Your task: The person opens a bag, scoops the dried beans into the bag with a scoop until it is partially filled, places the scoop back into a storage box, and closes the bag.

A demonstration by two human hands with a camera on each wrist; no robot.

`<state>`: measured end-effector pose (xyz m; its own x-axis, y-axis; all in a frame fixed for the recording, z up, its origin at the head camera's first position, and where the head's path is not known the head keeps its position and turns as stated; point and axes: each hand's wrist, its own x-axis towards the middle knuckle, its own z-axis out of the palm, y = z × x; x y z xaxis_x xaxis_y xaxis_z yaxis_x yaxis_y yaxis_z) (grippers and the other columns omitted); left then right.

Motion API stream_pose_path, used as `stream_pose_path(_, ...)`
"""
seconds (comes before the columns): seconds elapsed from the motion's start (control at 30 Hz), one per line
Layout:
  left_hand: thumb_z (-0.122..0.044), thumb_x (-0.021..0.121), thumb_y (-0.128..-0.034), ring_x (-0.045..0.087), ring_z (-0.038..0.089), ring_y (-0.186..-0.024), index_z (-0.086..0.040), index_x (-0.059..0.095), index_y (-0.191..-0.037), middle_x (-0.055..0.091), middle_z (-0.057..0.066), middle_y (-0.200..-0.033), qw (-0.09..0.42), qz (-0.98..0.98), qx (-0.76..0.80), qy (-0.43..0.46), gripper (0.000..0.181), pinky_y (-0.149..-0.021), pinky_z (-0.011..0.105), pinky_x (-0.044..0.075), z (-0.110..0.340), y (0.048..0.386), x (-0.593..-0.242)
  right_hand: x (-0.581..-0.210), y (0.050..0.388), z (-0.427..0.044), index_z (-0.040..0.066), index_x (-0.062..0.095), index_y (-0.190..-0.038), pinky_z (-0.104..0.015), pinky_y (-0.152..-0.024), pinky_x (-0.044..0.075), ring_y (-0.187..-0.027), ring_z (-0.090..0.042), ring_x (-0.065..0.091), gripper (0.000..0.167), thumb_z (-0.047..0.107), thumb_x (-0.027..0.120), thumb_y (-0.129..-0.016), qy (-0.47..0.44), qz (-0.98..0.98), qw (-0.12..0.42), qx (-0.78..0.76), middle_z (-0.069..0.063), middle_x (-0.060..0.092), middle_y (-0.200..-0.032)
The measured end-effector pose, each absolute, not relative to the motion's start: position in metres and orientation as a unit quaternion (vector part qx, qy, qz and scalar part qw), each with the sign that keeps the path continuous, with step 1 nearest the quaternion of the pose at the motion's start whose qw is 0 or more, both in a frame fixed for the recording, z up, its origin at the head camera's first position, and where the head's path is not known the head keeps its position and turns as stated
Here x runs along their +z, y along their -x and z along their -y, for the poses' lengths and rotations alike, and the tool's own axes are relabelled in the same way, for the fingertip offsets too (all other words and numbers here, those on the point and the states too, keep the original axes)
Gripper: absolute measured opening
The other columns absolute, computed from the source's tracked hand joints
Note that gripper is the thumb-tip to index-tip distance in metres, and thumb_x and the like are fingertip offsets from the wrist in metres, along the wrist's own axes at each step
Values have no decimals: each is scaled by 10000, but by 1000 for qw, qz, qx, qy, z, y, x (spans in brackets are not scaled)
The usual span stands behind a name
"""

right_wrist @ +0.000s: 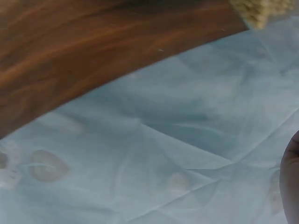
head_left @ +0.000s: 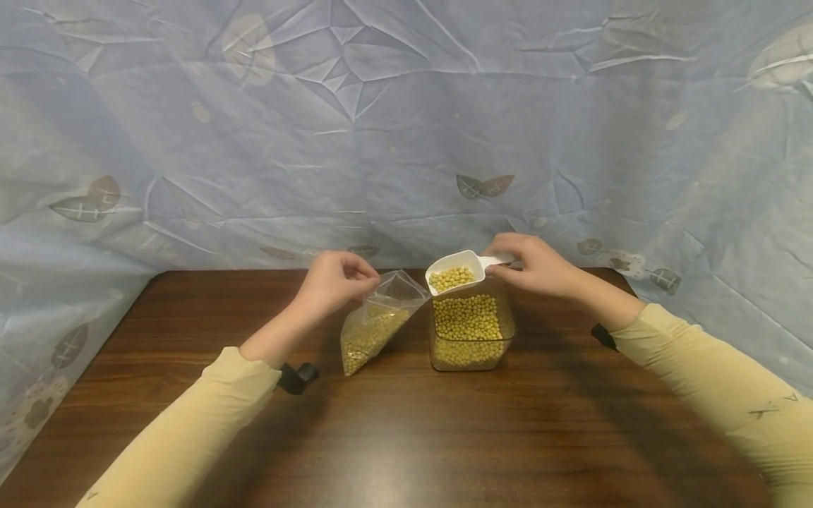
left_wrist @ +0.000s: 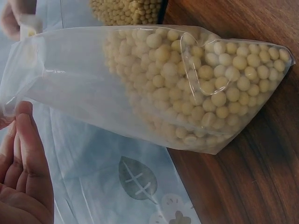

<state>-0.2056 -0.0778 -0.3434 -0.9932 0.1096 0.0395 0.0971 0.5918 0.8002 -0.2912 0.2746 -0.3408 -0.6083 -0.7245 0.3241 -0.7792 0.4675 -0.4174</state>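
My left hand point(head_left: 336, 282) pinches the top edge of a clear plastic bag point(head_left: 376, 330), which leans to the left with its lower part full of yellow soybeans. In the left wrist view the soybeans point(left_wrist: 205, 88) fill the bag's bottom while its upper part is slack. My right hand point(head_left: 530, 264) grips the handle of a white scoop point(head_left: 454, 272) loaded with soybeans. The scoop's front edge is beside the bag's mouth, above the left side of a clear square container point(head_left: 471, 356) of soybeans. Only a blurred edge of the right hand point(right_wrist: 292, 182) shows in the right wrist view.
A dark brown wooden table point(head_left: 394, 437) bears the bag and the container. Behind it and at both sides hangs a creased pale blue cloth point(head_left: 394, 155) with a leaf print. Black straps point(head_left: 297, 379) sit at the wrists.
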Motion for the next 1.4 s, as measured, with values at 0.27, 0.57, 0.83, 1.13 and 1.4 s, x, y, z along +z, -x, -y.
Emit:
stream_pose_path(0.27, -143, 780, -936, 791, 370, -802, -27, 812, -1000, 814, 167, -977, 10, -889, 455, -50, 136, -761, 367, 651, 75, 206, -342, -329, 294, -238, 46, 782, -1124, -443, -904, 544, -994, -246, 670, 189, 121, 794, -951, -477, 845, 49, 237, -97, 752, -1055)
stream_pose_path(0.57, -137, 768, -950, 792, 333, -778, -16, 807, -1000, 814, 168, -957, 12, -888, 456, -48, 137, -750, 360, 654, 76, 206, -344, -328, 291, -226, 23, 773, -1068, -412, -847, 508, -913, -241, 608, 200, 45, 836, -880, -570, 783, 155, 194, -73, 706, -951)
stream_pose_path(0.83, -142, 779, -946, 764, 164, -719, -15, 811, -990, 817, 170, -973, 8, -892, 449, -55, 138, -738, 303, 637, 78, 206, -343, -323, 289, -231, 22, 768, -1030, -422, -846, 500, -896, -261, 595, 245, 16, 882, -813, -586, 768, 199, 166, -77, 702, -938)
stream_pose_path(1.13, -174, 756, -982, 748, 171, -775, -50, 812, -1021, 810, 133, -968, 13, -897, 435, -79, 142, -738, 305, 603, 85, 203, -340, -312, 286, -263, 12, 771, -1089, -448, -879, 528, -962, -261, 618, 217, 68, 825, -886, -526, 822, 150, 157, -88, 711, -988)
stream_pose_path(1.4, -144, 745, -995, 746, 145, -761, -36, 818, -1050, 816, 138, -966, 14, -898, 421, -124, 142, -705, 317, 603, 100, 199, -331, -324, 286, -287, 22, 772, -1028, -447, -857, 534, -906, -218, 602, 182, 18, 805, -849, -552, 813, 136, 124, -57, 675, -931)
